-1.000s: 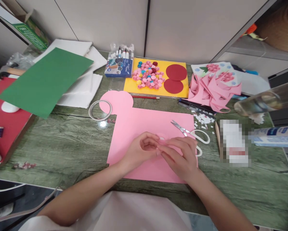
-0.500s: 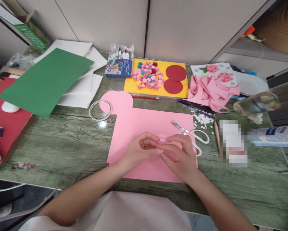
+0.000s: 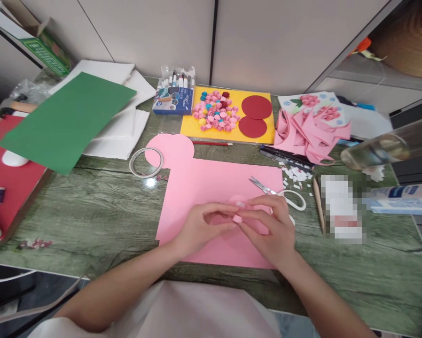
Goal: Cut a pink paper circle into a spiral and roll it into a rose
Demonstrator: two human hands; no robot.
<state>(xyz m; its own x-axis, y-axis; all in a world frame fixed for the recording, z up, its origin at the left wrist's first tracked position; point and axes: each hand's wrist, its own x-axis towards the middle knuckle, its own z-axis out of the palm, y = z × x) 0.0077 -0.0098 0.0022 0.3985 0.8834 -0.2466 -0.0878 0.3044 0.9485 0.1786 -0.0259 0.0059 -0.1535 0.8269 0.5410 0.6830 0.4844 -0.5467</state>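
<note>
Between the fingertips of both hands is a small curled pink paper piece [image 3: 237, 218], with a bit of white tape [image 3: 240, 204] on its far part. My left hand [image 3: 202, 225] pinches it from the left, my right hand [image 3: 272, 227] from the right. Below them lies a large pink paper sheet [image 3: 186, 211]. White-handled scissors [image 3: 263, 186] rest on its right side, blades pointing to the far left, one handle loop mostly hidden behind my right hand. A roll of tape [image 3: 131, 165] lies off the sheet's far left corner, partly over pink paper circles [image 3: 175, 148].
At the back, a yellow sheet [image 3: 188, 126] bears rolled paper flowers [image 3: 216, 112] and dark red circles [image 3: 256, 107]. Pink scraps [image 3: 309, 134], pens [image 3: 285, 157] and white paper bits [image 3: 297, 174] lie right. Left are a green sheet [image 3: 70, 117] and a marker box [image 3: 174, 101].
My right hand has shifted slightly right and my left fingers have straightened. The curled pink paper now shows more between the fingertips. The view has moved only a little.
</note>
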